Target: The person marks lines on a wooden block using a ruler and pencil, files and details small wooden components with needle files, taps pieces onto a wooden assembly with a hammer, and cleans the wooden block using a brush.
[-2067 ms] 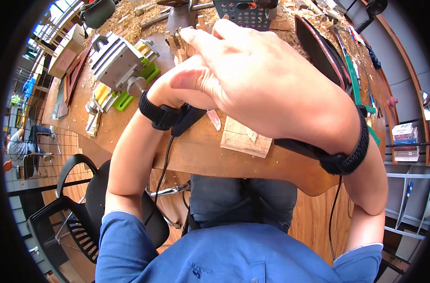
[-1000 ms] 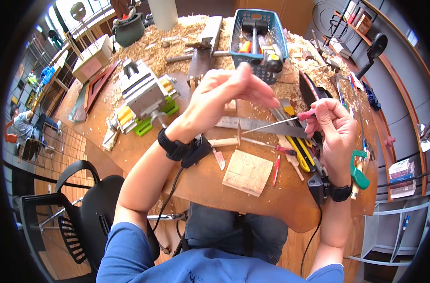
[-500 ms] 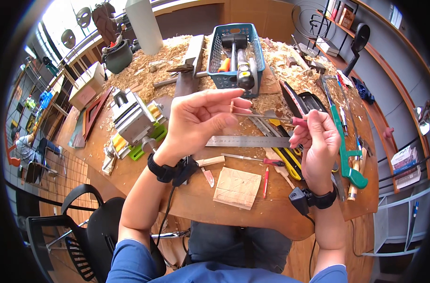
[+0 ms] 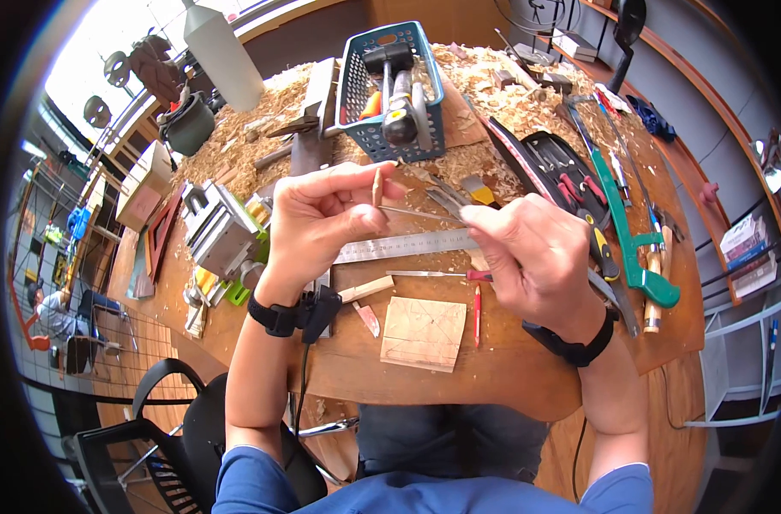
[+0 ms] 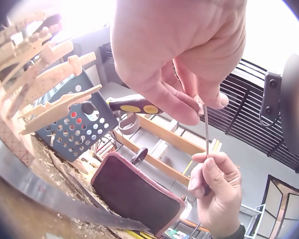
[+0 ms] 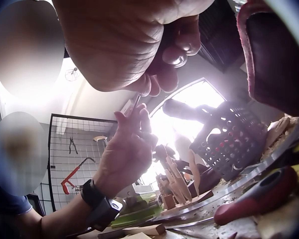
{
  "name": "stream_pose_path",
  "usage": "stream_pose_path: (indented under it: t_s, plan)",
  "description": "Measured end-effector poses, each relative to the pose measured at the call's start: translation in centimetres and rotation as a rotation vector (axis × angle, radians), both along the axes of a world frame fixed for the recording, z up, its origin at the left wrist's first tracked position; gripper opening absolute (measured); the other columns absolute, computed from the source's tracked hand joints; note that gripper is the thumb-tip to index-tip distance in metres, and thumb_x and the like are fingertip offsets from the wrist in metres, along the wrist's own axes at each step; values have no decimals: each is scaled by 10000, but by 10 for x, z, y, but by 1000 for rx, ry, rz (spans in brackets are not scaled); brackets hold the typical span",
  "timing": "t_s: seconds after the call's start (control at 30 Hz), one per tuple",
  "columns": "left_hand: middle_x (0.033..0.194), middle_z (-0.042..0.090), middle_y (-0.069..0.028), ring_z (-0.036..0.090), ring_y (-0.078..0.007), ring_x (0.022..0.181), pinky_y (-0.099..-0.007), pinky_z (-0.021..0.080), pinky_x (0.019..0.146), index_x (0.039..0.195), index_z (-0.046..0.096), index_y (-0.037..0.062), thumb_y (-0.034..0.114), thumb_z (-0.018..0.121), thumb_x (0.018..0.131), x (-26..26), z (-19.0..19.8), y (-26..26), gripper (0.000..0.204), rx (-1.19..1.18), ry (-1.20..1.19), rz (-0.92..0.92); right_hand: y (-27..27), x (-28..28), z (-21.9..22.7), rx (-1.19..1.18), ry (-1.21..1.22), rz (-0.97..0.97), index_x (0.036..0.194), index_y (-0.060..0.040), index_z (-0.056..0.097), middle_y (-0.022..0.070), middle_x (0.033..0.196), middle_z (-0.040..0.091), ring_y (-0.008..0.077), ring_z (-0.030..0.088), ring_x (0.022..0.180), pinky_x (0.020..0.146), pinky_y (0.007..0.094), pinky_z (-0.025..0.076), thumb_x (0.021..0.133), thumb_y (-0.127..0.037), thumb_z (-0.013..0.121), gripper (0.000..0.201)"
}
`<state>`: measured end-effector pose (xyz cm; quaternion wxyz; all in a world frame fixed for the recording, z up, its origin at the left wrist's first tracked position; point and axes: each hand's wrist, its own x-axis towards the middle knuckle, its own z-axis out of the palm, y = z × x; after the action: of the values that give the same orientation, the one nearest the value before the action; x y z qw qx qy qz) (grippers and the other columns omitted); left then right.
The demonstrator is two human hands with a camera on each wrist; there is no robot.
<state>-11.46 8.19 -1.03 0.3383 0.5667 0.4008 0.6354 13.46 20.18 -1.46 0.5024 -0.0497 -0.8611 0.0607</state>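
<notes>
Between thumb and fingers, my left hand point(image 4: 309, 227) pinches a small pointed wooden piece point(image 4: 377, 187), raised above the bench. My right hand point(image 4: 544, 261) grips a needle file point(image 4: 418, 213) by its handle, which the fingers mostly hide in the head view. The file's thin metal shaft runs left, its tip right at the wooden piece. In the left wrist view the file point(image 5: 206, 132) spans the gap between both hands. Below them lie a steel ruler point(image 4: 407, 246), a second red-handled file point(image 4: 429, 274), a red pencil point(image 4: 478, 317) and a square wooden board point(image 4: 424, 334) with pencil lines.
A blue basket point(image 4: 353, 94) with a mallet stands at the back among wood shavings point(image 4: 476, 81). A metal vise point(image 4: 223, 227) sits left. An open tool case point(image 4: 557, 163) and a green-handled saw point(image 4: 656, 287) lie right. Carved wooden pieces point(image 5: 60, 79) stand near the basket.
The hands were crossed close to the camera, then lowered and parted. The right hand has brought the file to the wooden piece and turned its back upward. The head view has shifted.
</notes>
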Motion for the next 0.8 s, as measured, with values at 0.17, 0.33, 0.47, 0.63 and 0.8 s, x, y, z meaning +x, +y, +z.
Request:
stream_pose_path:
  t_s: [0.17,0.33,0.47,0.63,0.8]
  plan:
    - [1024,750,-153,752,-183,919,-272,630,758,1244,713,-64,20,859,822,-2,-3,0,455,-32,-38,-41,-13,6,4,91,-139,-22,1226,-115,758,34,740,583,188,579,576,490,331,487,733,-31,713,502]
    - [964,735,-119,767,-228,931,-297,635,761,1215,739,-35,14,868,808,-2,-2,-1,430,8,-14,-38,-22,-8,-16,-690,-60,360,1249,-90,752,73,659,592,248,594,541,491,375,470,743,25,659,527]
    - [972,736,-122,770,-254,959,-318,640,769,1181,764,1,15,886,780,-12,0,-3,419,-22,29,-91,-24,2,-3,-377,-197,151,1254,-87,750,84,639,599,261,622,559,491,379,464,727,45,636,555]
    - [1013,723,-140,768,-263,953,-315,649,626,1167,776,63,162,918,774,-18,-4,-2,430,-80,62,-87,-24,-1,-5,-41,-213,0,1257,-99,753,71,640,570,253,615,554,477,372,454,724,32,644,560]
    - [944,704,-111,771,-258,930,-317,647,628,1185,772,51,137,914,780,-17,0,-4,438,-86,31,-148,-20,-6,-24,-952,-185,518,1264,-118,754,49,653,518,215,617,566,483,359,475,748,-23,688,529]
